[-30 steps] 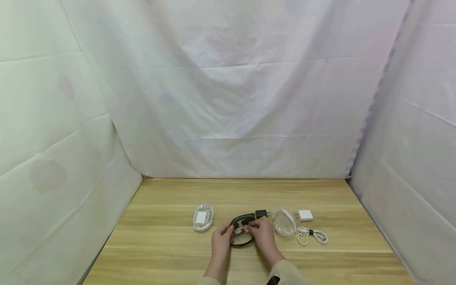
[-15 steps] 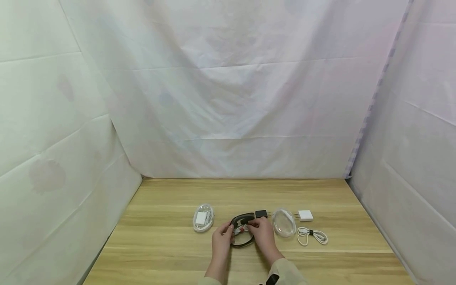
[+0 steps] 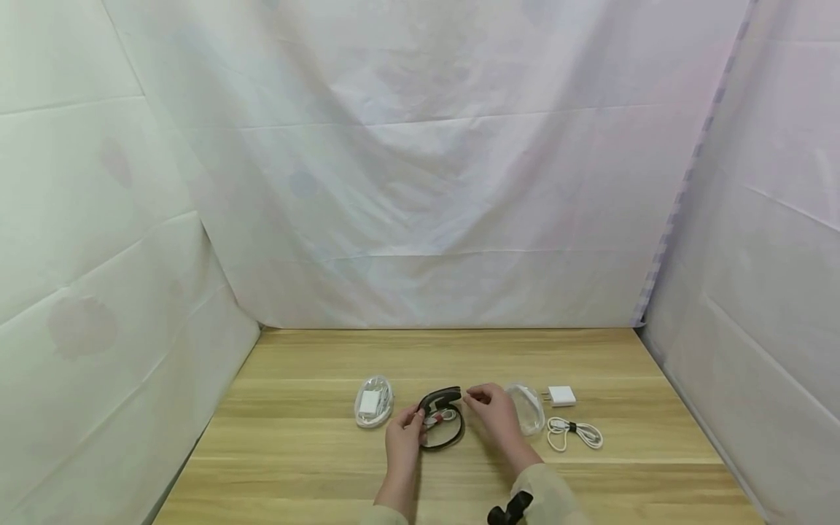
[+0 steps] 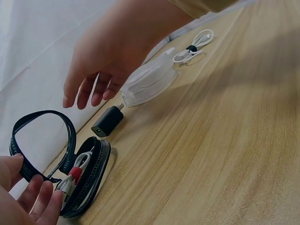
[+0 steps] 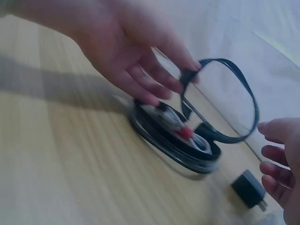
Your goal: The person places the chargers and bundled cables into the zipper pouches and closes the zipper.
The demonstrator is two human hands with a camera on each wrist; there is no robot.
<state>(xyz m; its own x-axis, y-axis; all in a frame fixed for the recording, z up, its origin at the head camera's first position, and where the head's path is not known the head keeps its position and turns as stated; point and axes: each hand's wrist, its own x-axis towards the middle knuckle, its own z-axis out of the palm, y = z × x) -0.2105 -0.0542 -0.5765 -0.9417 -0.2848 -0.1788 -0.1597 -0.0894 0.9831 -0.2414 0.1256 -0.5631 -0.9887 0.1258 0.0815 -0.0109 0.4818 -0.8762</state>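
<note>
A small oval zip case with black edging point(image 4: 101, 173) rests on the table, its black-edged clear lid point(image 4: 70, 129) raised. Inside the case lies a coiled white cable point(image 5: 201, 143) with a red tie point(image 4: 75, 174). My left hand point(image 3: 405, 437) pinches the lid's rim between thumb and fingers, its lower fingers at the case's near side. My right hand point(image 3: 495, 412) is just right of the lid with loosely bent fingers and nothing in them. Below it in the wrist views lies a black charger plug point(image 4: 108, 121), hidden behind this hand in the head view.
Right of my right hand lies a clear case with white edging point(image 3: 525, 412). Beyond it are a white charger plug point(image 3: 561, 396) and a white cable with a black tie point(image 3: 574, 432). On the left lies another clear case point(image 3: 374, 419) holding a white plug point(image 3: 370, 402).
The black-edged lid has swung up in my left hand. My right hand has come away from the case, moving right and slightly back, and now covers the black plug.
</note>
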